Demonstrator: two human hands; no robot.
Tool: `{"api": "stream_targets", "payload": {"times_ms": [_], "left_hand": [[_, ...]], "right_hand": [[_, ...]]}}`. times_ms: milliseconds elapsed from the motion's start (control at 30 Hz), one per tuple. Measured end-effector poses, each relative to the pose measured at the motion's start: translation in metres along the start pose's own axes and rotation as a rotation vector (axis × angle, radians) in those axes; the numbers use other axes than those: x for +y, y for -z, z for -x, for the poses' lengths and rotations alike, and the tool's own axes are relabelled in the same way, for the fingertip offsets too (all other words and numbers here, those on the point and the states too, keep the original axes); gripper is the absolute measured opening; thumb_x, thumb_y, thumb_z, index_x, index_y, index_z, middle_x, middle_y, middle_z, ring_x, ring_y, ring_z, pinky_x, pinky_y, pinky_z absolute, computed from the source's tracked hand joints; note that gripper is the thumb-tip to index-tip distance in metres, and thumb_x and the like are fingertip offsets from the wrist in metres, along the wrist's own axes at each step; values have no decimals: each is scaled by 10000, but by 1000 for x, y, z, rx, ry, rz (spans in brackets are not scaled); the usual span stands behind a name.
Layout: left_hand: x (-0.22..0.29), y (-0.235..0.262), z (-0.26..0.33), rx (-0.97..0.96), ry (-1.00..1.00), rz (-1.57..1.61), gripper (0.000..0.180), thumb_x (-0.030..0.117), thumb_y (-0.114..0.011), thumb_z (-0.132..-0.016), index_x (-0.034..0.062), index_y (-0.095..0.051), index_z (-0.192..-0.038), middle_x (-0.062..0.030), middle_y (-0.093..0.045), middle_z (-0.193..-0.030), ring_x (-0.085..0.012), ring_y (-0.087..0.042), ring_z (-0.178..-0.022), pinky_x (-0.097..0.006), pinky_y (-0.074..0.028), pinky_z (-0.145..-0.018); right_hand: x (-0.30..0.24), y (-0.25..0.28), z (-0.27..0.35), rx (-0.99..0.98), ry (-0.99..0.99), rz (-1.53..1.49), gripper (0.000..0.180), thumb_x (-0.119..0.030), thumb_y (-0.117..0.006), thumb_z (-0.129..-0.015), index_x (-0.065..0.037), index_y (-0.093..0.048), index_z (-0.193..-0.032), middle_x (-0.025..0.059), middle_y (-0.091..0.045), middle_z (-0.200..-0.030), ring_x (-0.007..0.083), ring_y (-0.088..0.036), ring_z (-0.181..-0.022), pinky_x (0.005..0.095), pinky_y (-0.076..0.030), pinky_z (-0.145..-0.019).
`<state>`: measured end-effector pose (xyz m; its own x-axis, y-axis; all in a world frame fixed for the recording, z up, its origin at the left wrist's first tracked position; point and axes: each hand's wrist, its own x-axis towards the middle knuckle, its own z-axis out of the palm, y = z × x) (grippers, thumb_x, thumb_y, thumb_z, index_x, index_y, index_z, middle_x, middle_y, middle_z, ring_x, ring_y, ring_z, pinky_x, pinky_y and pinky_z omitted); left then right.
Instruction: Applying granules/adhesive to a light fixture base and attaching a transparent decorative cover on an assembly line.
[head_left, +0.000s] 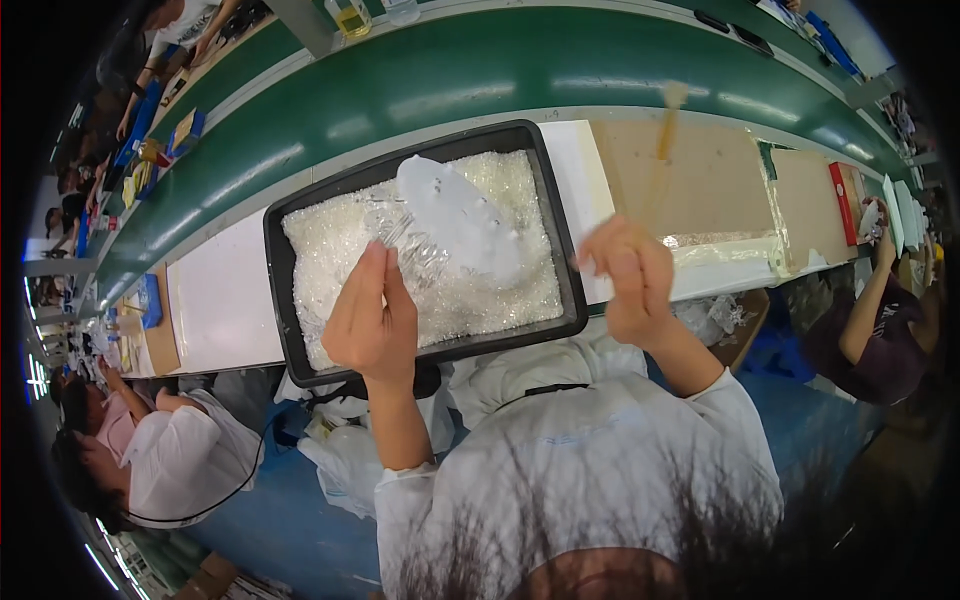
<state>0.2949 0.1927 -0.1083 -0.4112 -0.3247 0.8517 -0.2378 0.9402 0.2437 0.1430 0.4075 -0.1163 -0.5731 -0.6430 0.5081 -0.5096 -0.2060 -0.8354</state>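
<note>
Dark hair strands (pixel 560 500), lowest in view, falling across a white short-sleeved shirt (pixel 590 440). Left hand (pixel 372 325), over the near-left part of the tray: thumb and fingers drawn together in a pinch on a clear, spiky plastic piece (pixel 418 250). White elongated oval piece (pixel 455 215), dark-specked, just beyond: long axis slanting from far left to near right, narrower end pointing far left. Right hand (pixel 632 285), beyond the tray's right wall: fingers curled closed on a slim amber stick (pixel 665 140), paler tip pointing away from the wearer.

Black rectangular plastic tray (pixel 556 225), askew, near rim about the front edge of the white desk (pixel 225 295); filled with pale translucent granules (pixel 320 235). Open room: over the granules, between the hands. Brown flat board (pixel 690 185) to the right.

Obscured: stick, motion-blurred, lower end covered by fingers; join between clear and white pieces, cannot tell.
</note>
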Motion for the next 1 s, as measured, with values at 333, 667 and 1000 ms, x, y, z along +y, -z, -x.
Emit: {"api": "stream_targets", "payload": {"times_ms": [333, 667, 1000], "left_hand": [[20, 9, -48, -324, -39, 160, 60, 31, -766, -784, 39, -722, -823, -92, -711, -774, -193, -657, -566, -261, -498, -519], [8, -14, -90, -845, -2, 147, 114, 121, -668, -804, 15, -710, -813, -135, -685, -715, -306, -647, -584, -370, -497, -574], [22, -14, -78, -808, 216, 104, 206, 211, -648, -867, 17, -663, -935, -159, -653, -738, -294, -623, -595, -362, -479, -570]], "right_hand": [[13, -29, -22, -171, -428, -278, 175, -183, -435, -1020, -31, -469, -939, 110, -575, -1156, 100, -491, -949, 302, -436, -868], [23, -25, -43, -17, -572, -517, 162, -209, -496, -1008, -130, -421, -888, -75, -407, -735, 17, -335, -635, 193, -277, -572], [25, -23, -43, 71, -364, -601, 191, -69, -513, -994, -118, -364, -884, -16, -502, -835, 23, -436, -753, 186, -348, -666]]}}
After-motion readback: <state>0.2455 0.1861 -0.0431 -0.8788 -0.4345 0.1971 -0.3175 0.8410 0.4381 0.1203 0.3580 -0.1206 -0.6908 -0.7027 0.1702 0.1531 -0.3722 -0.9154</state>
